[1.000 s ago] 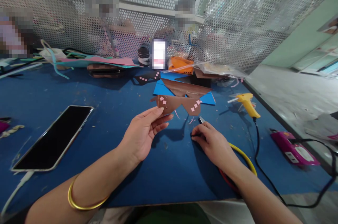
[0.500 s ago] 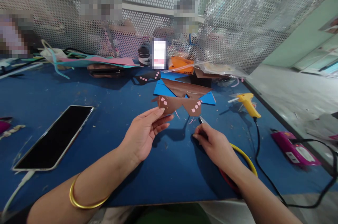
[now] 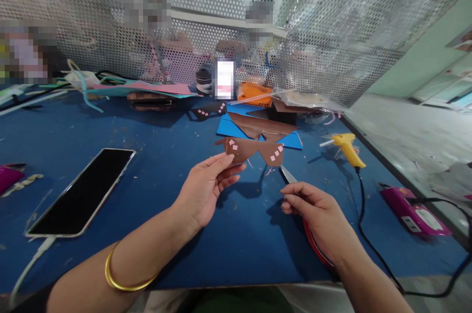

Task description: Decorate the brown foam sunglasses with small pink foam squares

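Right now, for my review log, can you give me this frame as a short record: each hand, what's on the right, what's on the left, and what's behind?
Left hand: holds brown paper glasses bearing pink squares
Right hand: curled, partly covering the scissors; whether it pinches anything is unclear
Right side: yellow glue gun, purple power strip
Left side: dark-screened phone, cable plugged in
Behind: black glasses, also with pink squares

Lighting moderately dim, diffuse. Soft shadows noted on the surface (image 3: 250, 259) at five to six o'clock. Lit screen (image 3: 224, 76) at twelve overexposed. Mesh (image 3: 206, 28) behind soft. Edges stretched, wide-angle. Pixel blocks mask patches, nine to one o'clock.
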`<state>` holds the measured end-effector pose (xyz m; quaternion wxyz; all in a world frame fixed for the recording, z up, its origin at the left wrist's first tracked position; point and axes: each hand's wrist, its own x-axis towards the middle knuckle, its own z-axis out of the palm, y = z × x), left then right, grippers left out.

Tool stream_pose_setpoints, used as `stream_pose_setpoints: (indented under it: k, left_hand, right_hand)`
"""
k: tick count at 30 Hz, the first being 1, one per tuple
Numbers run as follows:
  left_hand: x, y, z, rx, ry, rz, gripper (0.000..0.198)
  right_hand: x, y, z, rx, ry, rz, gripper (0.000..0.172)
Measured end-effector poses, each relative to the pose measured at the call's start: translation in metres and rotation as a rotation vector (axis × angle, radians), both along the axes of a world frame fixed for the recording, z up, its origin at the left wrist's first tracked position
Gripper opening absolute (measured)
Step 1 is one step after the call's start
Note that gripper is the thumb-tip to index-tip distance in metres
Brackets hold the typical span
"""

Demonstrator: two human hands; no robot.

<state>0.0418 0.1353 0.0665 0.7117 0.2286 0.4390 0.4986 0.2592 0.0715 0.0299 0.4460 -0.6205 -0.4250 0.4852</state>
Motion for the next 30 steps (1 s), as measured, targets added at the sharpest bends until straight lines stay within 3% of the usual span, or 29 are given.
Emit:
stream_pose_setpoints:
  k: [6,15,20,30]
  left_hand:
    - [0.000,0.000,-0.001,0.003,0.013,-0.002,0.011]
    - [0.002,-0.004,-0.005,0.019,0.087,-0.073,0.015]
    - [0.003,-0.006,-0.002,0.007,0.101,-0.094,0.015]
    - [0.002,-0.007,-0.005,0.008,0.053,-0.150,0.016]
  right_hand:
    - [-0.014,-0.004,0.008,0.125,-0.157,-0.034,0.024]
    - [-0.052,0.019,0.039,0.568,-0.646,-0.036,0.016]
    - [-0.060,0.036,0.038,0.638,-0.751,0.009,0.012]
    - [-0.059,0.038,0.031,0.833,-1.026,-0.021,0.006]
